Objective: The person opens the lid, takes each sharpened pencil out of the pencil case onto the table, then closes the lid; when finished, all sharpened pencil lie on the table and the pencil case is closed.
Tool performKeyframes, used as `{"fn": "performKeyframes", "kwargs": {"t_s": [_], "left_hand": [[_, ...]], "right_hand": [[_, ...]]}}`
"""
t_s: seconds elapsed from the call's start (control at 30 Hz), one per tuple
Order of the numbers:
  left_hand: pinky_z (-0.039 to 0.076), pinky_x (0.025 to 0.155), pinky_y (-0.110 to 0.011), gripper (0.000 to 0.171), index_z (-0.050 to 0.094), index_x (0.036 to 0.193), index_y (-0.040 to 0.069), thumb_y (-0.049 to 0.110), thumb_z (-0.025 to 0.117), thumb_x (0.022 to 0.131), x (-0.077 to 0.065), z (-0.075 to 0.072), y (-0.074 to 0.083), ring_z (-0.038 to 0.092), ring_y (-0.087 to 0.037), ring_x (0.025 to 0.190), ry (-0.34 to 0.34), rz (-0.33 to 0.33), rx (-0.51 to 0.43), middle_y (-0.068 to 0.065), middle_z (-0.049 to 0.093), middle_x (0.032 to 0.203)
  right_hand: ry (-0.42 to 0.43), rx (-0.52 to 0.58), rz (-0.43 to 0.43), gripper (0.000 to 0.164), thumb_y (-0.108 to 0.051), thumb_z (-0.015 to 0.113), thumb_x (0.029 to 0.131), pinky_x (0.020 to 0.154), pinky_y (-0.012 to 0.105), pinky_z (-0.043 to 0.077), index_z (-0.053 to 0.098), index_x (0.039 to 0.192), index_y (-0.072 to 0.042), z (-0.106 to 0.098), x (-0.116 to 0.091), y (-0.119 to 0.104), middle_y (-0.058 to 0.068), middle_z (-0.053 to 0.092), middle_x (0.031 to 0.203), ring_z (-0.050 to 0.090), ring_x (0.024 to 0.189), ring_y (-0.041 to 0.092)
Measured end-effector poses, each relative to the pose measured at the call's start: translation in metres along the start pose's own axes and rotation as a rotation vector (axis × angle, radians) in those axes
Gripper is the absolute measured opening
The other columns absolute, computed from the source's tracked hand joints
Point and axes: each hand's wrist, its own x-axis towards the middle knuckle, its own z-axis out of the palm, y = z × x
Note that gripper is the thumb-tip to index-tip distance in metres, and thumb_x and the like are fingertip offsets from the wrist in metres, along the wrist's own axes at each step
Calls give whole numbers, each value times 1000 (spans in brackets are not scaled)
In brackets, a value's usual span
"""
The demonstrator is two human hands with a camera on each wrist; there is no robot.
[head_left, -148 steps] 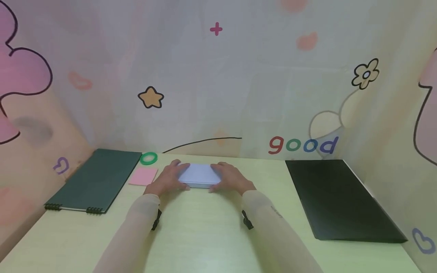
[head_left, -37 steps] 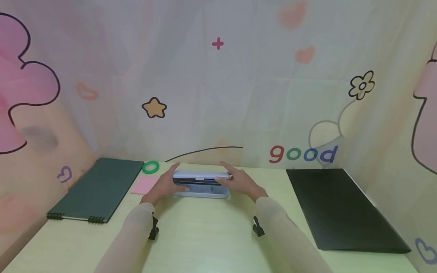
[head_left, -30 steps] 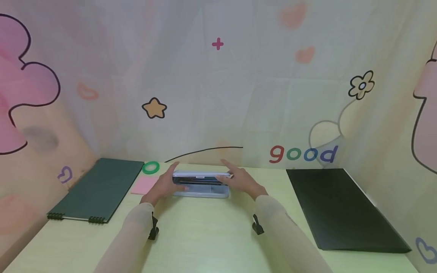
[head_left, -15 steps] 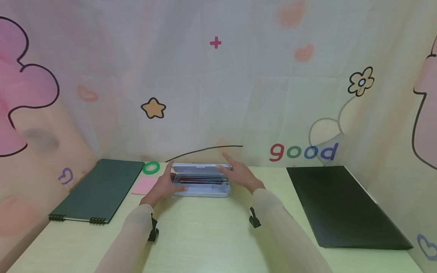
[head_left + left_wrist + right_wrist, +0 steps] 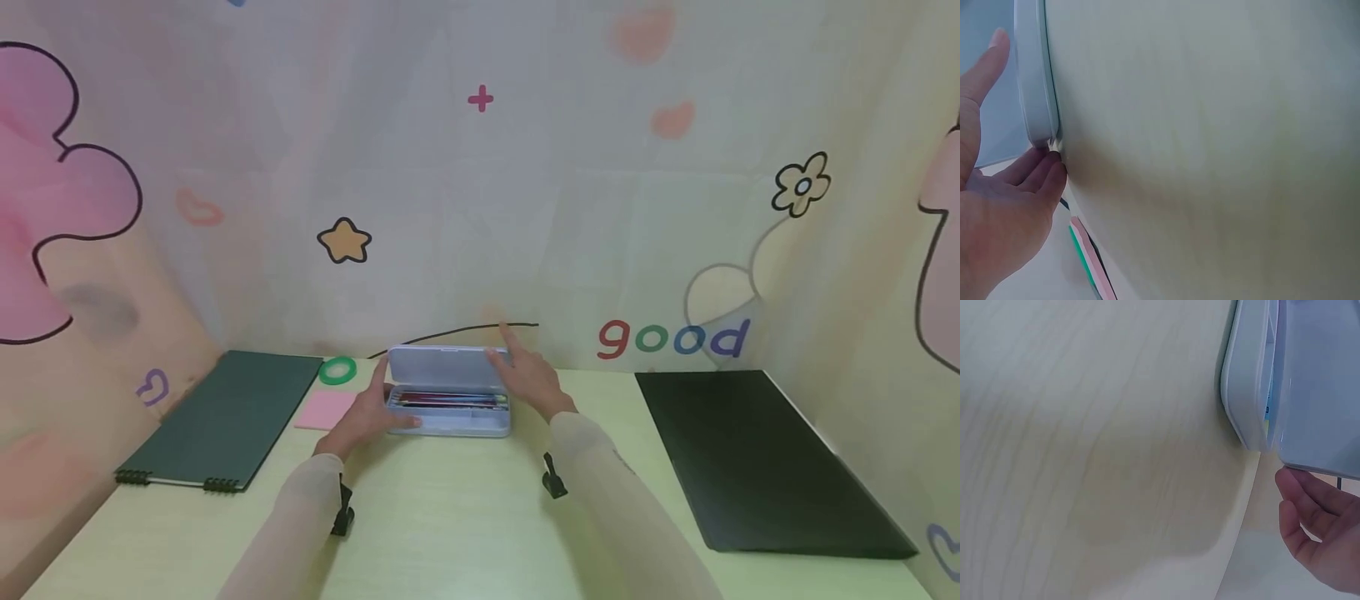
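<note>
A pale blue pencil case point(image 5: 450, 423) lies on the table with its lid point(image 5: 442, 365) raised and leaning back. Several pencils point(image 5: 450, 399) lie in its rear compartment. My left hand point(image 5: 367, 417) holds the case's left end, thumb along the front and fingers by the side; the left wrist view shows these fingers point(image 5: 1041, 172) at the corner. My right hand point(image 5: 531, 379) holds the lid's right edge, its thumb in front of the lid and a finger reaching up past it. In the right wrist view, fingertips point(image 5: 1288, 481) meet the lid's edge.
Left of the case lie a pink sticky-note pad point(image 5: 325, 409), a green tape roll point(image 5: 337, 371) and a dark green spiral notebook point(image 5: 225, 417). A large black folder point(image 5: 765, 458) lies at the right. A printed curtain point(image 5: 450, 208) stands behind the table.
The pencil case was closed at first; its lid has swung up and back, baring the pencils. My right hand has risen with the lid, while the left has stayed at the left end.
</note>
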Motion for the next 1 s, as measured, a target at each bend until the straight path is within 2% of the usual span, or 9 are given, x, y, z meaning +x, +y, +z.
{"fn": "performKeyframes", "kwargs": {"t_s": [0.1,0.3,0.4,0.47,0.53,0.6,0.67,0.8,1.0], "left_hand": [[30,115,-64,124,-3,158,34,34,89,75,-2,0,1,48,-41,134,4,-2,10,-23,49,146],[31,113,-66,127,-8,159,32,34,88,76,-7,-1,5,46,-44,136,12,-6,58,-24,46,149],[30,114,-65,128,-7,160,30,34,88,75,-7,-2,6,43,-43,138,4,3,81,-24,43,152],[28,116,-64,126,-3,161,28,34,89,75,-7,-2,6,38,-43,143,-21,17,107,-23,37,156],[26,118,-61,123,3,162,23,35,89,74,-5,-1,5,34,-42,146,-52,40,148,-23,32,159],[26,119,-59,120,9,162,20,37,89,74,-4,1,6,31,-42,147,-77,55,191,-24,29,160],[29,118,-59,118,13,162,18,39,89,74,-3,3,6,33,-42,145,-87,51,230,-25,30,158],[33,115,-60,114,20,161,22,44,89,72,-4,3,9,33,-41,142,-86,15,283,-24,31,157],[35,114,-58,108,30,158,23,48,88,70,-4,2,13,36,-38,136,-88,20,364,-20,38,152]], "right_hand": [[13,-14,15,69,-62,29,102,50,32,35,9,161,-33,0,2,-2,20,62,136,62,81,32],[33,-37,55,70,-64,26,101,55,33,40,8,161,-34,3,9,-4,17,61,138,65,91,35],[34,-39,72,70,-64,27,101,56,33,39,8,161,-33,5,12,-6,17,63,134,63,85,32],[27,-33,90,70,-63,27,102,55,33,37,7,161,-33,5,13,-7,17,66,126,60,78,31],[25,-35,108,69,-62,28,102,56,33,38,7,161,-33,6,13,-7,17,66,126,57,76,30],[21,-41,122,69,-62,28,102,60,36,41,6,161,-33,6,13,-7,17,64,131,59,79,31],[30,-46,120,69,-61,28,102,68,41,48,8,161,-33,6,13,-7,16,58,142,63,92,35],[36,-34,110,68,-61,27,103,86,52,51,8,161,-32,4,14,-6,14,50,151,62,114,42],[25,-24,105,66,-57,25,104,88,54,51,6,162,-31,1,13,-5,14,48,152,61,117,45]]}}
